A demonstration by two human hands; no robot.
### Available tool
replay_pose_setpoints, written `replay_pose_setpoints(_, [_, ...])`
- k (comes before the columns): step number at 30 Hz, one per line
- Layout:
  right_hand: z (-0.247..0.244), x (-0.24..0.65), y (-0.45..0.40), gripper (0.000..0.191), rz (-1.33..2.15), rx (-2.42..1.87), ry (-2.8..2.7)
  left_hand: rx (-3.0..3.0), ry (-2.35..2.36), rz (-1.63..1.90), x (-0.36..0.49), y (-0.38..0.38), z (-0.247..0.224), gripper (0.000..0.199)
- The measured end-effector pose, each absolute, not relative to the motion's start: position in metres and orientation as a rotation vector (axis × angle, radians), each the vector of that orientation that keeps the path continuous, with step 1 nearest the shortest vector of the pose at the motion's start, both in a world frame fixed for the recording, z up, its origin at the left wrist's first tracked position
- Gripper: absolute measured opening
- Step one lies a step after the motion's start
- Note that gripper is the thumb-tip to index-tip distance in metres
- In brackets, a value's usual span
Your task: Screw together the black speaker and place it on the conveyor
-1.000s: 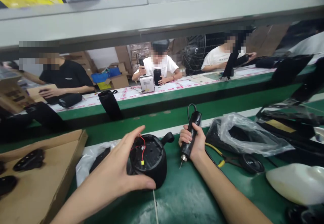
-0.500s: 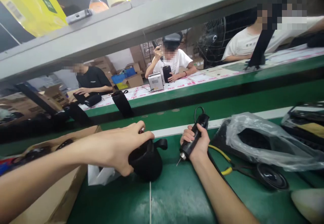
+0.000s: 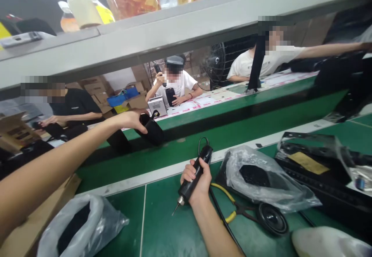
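My left hand [image 3: 129,119] is stretched far forward and grips a black cylindrical speaker body [image 3: 151,130] by its top, holding it over the raised green conveyor belt [image 3: 232,106]. My right hand [image 3: 197,179] rests on the green bench [image 3: 162,226] and is closed around a black electric screwdriver [image 3: 193,179], with its bit pointing down and to the left.
A plastic bag with a black part [image 3: 78,226] lies at the lower left beside a cardboard box [image 3: 37,218]. Another bag [image 3: 261,179], yellow-handled pliers [image 3: 229,206] and a loose speaker driver [image 3: 271,218] lie at the right. Across the belt sit three other workers [image 3: 174,83].
My left hand lifted the speaker body off the bench and carried it forward to the conveyor belt. My right hand kept the screwdriver in place. The view shifted.
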State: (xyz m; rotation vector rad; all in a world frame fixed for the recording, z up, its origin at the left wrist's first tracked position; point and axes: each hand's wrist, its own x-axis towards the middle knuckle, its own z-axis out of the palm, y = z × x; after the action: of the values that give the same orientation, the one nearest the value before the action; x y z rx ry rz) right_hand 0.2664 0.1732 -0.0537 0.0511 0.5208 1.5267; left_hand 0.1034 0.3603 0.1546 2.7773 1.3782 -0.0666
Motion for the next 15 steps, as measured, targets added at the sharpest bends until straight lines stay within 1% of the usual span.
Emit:
replay_pose_setpoints(2, [-0.054, 0.266, 0.174, 0.049, 1.528, 0.042, 0.516, 2.787, 1.451, 0.021, 0.117, 0.388, 0.144, 0.034])
replay_pose_setpoints(9, [-0.059, 0.265, 0.177, 0.046, 1.51, -0.017, 0.461, 2.741, 1.607, 0.277, 0.142, 0.441, 0.1, 0.035])
replay_pose_setpoints(15, [-0.062, 0.264, 0.178, 0.045, 1.52, -0.073, 0.422, 2.664, 1.613, 0.402, 0.146, 0.452, 0.092, 0.036])
